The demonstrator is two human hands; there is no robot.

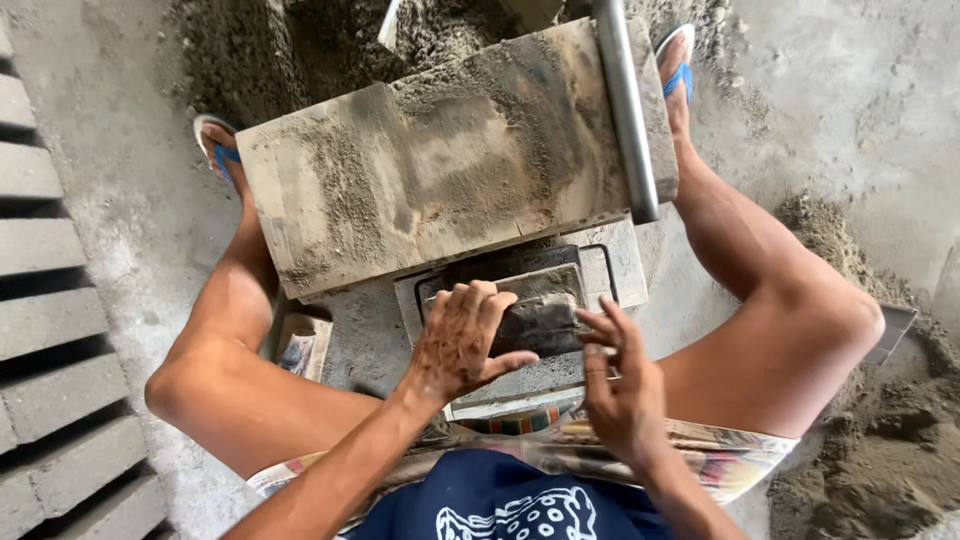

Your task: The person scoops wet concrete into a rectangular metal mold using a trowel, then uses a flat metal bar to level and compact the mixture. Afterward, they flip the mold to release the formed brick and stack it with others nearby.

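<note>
I sit low with my knees spread around a block press. My left hand point(460, 340) lies palm down on the dark metal mould point(545, 300), fingers curled over its near left part. My right hand point(615, 385) rests at the mould's right near edge, fingers spread and pointing up; whether it holds anything I cannot tell. The mould sits in a grey cement-smeared base point(625, 265). Behind it a big flat lid point(450, 160), dusted with sand and cement, is tilted back, with a steel tube handle point(625, 110) along its right side.
Rows of grey cast blocks point(45, 330) lie on the floor at the left. A heap of dark sand mix point(280, 50) is at the top, more sand point(880, 440) at the right. My feet wear blue flip-flops point(222, 150). A small packet point(300, 345) lies by my left thigh.
</note>
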